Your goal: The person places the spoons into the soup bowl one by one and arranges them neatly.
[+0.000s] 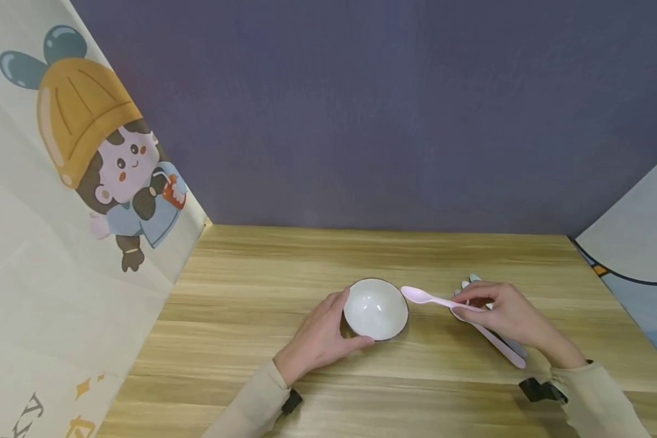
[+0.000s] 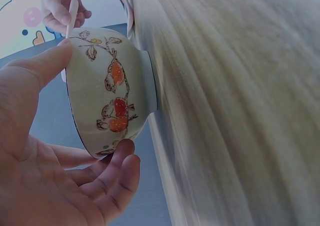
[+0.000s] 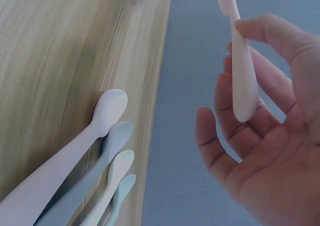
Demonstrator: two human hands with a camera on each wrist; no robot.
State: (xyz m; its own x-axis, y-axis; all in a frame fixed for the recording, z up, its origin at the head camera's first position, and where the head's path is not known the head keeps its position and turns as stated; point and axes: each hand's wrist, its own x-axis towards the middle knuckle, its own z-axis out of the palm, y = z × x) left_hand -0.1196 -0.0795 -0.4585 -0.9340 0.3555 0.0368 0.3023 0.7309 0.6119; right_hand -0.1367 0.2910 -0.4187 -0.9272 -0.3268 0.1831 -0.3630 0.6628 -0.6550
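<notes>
A white bowl [image 1: 376, 309] with a dark rim stands upright on the wooden table. Orange fruit and brown branches decorate its outside in the left wrist view. Holding it by its left side is my left hand [image 1: 322, 336], thumb at the near rim and fingers round the far side. My right hand [image 1: 511, 316] pinches a pale pink spoon [image 1: 416, 295] by the handle, above the table. The spoon's bowl end points left, close to the white bowl's right rim. Below that hand, several more spoons lie side by side, a pink one [image 1: 504, 350] nearest.
The table [image 1: 241, 267] has a wood-grain top. A dark blue-grey panel [image 1: 328, 115] rises behind it. At the left is a pale cloth [image 1: 22, 292] printed with a cartoon child; another printed cloth [image 1: 635, 237] hangs at the right.
</notes>
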